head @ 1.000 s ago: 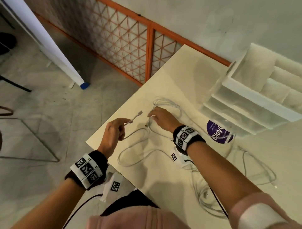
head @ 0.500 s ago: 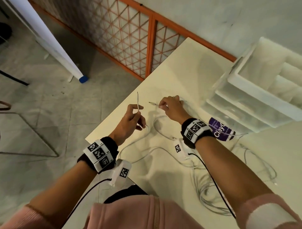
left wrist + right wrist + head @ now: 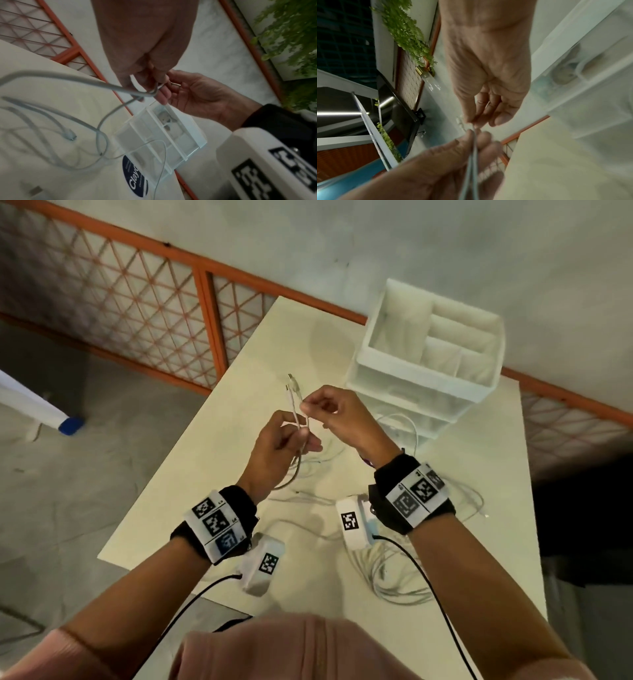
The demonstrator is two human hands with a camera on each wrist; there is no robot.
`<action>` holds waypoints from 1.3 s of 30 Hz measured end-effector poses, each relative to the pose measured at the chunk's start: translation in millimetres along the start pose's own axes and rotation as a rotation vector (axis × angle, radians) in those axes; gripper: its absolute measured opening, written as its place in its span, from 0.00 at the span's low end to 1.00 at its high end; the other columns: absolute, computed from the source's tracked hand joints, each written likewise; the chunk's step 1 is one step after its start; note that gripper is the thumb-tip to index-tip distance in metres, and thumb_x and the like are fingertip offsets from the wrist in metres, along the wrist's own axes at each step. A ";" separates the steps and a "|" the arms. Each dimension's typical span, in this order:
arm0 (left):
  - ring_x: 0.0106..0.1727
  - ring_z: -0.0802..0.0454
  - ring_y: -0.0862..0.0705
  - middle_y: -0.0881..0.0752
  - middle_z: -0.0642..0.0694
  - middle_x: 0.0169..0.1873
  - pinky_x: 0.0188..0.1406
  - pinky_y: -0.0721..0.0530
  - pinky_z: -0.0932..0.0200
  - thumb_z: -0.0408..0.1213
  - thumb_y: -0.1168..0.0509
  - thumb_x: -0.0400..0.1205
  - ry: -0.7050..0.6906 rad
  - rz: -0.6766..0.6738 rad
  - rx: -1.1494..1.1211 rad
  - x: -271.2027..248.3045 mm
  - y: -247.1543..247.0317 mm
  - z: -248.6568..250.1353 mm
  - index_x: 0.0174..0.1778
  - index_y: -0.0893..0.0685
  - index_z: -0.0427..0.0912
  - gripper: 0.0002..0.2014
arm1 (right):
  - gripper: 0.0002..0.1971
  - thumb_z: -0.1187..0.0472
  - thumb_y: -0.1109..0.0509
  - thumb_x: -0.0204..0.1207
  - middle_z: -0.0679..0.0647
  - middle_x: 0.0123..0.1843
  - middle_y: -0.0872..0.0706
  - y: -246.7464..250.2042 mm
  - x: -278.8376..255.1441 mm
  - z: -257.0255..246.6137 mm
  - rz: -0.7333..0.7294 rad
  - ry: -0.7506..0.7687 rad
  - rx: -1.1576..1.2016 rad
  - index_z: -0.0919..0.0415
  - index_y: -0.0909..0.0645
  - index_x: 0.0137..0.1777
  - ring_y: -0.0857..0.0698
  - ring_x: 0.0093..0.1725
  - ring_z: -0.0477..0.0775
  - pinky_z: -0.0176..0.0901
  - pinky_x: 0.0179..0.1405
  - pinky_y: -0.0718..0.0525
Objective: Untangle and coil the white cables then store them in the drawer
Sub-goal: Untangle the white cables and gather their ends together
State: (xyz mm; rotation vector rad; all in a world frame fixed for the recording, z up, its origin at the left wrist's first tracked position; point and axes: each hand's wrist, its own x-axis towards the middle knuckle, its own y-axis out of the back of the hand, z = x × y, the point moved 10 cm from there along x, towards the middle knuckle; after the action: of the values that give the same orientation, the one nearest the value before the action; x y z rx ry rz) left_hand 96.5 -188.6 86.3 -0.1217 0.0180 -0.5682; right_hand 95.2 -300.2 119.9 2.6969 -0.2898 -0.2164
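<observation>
- My left hand [image 3: 279, 445] gripped both strands of the white cable [image 3: 297, 419], ends upward.
- My right hand [image 3: 337, 414] pinched the strand just above; ends should align before coiling.
- Remaining cables [image 3: 390, 580] lay tangled on the table [image 3: 486, 542]; drawer unit [image 3: 428, 364] beyond, near the far edge.

Since 1 s ago I've lifted both hands off the table [image 3: 489, 474]. Left hand [image 3: 277, 446] now grips 2 cable ends [image 3: 294, 395] side by side, plugs pointing up; before, it held 1. Right hand [image 3: 339, 416] has left the loose loops on the tabletop and pinches the pair just above my left fingers. Hands now nearly touching, earlier apart.
</observation>
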 end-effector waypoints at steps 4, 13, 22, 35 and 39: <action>0.41 0.47 0.11 0.19 0.42 0.38 0.46 0.12 0.53 0.31 0.46 0.87 -0.083 -0.038 -0.004 1.4 -6.7 25.4 0.54 0.26 0.39 0.05 | 0.27 0.38 0.57 0.83 0.42 0.40 0.14 -23.9 -24.3 14.9 -0.194 -0.088 0.228 0.50 0.19 0.53 0.14 0.51 0.46 0.51 0.67 0.19; 0.22 0.63 0.38 0.31 0.51 0.31 0.18 0.37 0.69 0.33 0.52 0.88 -0.247 0.202 0.045 7.9 48.8 84.1 0.42 0.30 0.55 0.14 | 0.19 0.47 0.43 0.84 0.45 0.32 0.19 -19.3 -64.7 69.5 -0.416 -0.053 -0.346 0.57 0.17 0.40 0.19 0.33 0.47 0.39 0.44 0.22; 0.23 0.59 0.38 0.36 0.57 0.20 0.24 0.37 0.69 0.48 0.24 0.66 -0.061 -0.062 0.312 -11.8 4.6 34.0 0.47 0.15 0.41 0.19 | 0.15 0.53 0.38 0.83 0.50 0.28 0.21 24.0 -74.0 1.7 -0.225 0.150 -0.252 0.59 0.15 0.42 0.29 0.28 0.44 0.33 0.33 0.29; 0.33 0.57 0.27 0.22 0.58 0.27 0.36 0.21 0.53 0.44 0.35 0.81 -0.293 0.485 0.282 -14.9 103.4 77.9 0.36 0.20 0.55 0.07 | 0.11 0.60 0.39 0.82 0.51 0.39 0.17 98.4 -59.0 127.0 -0.310 -0.245 -0.700 0.60 0.19 0.40 0.18 0.45 0.54 0.49 0.53 0.21; 0.28 0.51 0.33 0.29 0.46 0.24 0.30 0.28 0.53 0.46 0.33 0.79 -0.229 0.468 0.520 -14.7 111.9 55.5 0.39 0.20 0.47 0.07 | 0.18 0.69 0.45 0.83 0.53 0.36 0.16 122.9 -66.9 126.2 -0.131 -0.265 -0.487 0.55 0.24 0.34 0.18 0.40 0.56 0.36 0.38 0.23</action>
State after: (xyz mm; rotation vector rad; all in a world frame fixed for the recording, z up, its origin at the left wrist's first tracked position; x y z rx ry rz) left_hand 146.9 -81.1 127.7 0.3189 -0.3155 -0.0762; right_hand -14.8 -443.0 65.1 2.2028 -0.1154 -0.6030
